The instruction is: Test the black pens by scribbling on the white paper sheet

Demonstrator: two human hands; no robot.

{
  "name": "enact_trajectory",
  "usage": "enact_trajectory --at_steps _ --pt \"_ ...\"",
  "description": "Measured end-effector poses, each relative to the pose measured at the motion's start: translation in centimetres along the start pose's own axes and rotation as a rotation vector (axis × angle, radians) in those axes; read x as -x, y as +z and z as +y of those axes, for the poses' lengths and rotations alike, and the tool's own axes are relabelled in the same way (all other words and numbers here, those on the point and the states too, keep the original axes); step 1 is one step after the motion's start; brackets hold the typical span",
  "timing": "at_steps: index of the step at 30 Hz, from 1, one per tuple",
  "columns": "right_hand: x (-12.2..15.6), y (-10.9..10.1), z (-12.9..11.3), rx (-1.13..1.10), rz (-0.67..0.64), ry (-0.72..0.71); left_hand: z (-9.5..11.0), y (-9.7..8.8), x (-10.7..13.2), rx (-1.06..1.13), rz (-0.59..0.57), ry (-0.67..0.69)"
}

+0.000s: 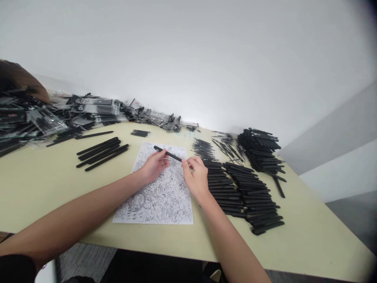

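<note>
A black pen (173, 156) is held between my two hands, slanting down to the right above a sheet of paper (159, 208) covered in scribbles. My left hand (156, 164) pinches it near its upper left end with thumb and fingers. At the other end, the fingers of my right hand (196, 175) close around the pen and hide its tip. Just right of my right hand lie rows of black pens (250, 188), packed side by side. Left of the paper, several black pens (101, 153) lie roughly parallel on the table.
Clear plastic packets with black contents (97, 108) are heaped along the back left, beside a brown bag-like object (25, 78). Thin refill-like sticks (203, 148) lie behind the pen rows. A pile of black pens (259, 145) stands at the yellow table's (309, 236) right side, near the wall.
</note>
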State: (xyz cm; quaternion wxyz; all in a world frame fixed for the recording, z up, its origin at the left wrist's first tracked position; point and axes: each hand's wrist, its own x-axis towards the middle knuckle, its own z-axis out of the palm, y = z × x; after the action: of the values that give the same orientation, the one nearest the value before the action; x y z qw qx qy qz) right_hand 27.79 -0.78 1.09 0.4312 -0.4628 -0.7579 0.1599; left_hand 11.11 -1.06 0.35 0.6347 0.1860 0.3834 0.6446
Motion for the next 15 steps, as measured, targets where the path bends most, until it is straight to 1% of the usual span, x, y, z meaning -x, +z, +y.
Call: enact_trajectory --at_steps 2,7,15 --pt "-0.03 0.05 0.09 -0.007 -0.007 -0.009 0.01 0.02 0.02 -0.002 0.004 0.003" --pt "0.02 -0.02 -0.02 -0.024 0.047 -0.023 0.06 0.14 0.10 -0.005 0.014 0.001" --pt "0.03 -0.04 0.12 -0.013 0.064 -0.020 -0.05 -0.02 0.02 -0.009 0.005 0.015"
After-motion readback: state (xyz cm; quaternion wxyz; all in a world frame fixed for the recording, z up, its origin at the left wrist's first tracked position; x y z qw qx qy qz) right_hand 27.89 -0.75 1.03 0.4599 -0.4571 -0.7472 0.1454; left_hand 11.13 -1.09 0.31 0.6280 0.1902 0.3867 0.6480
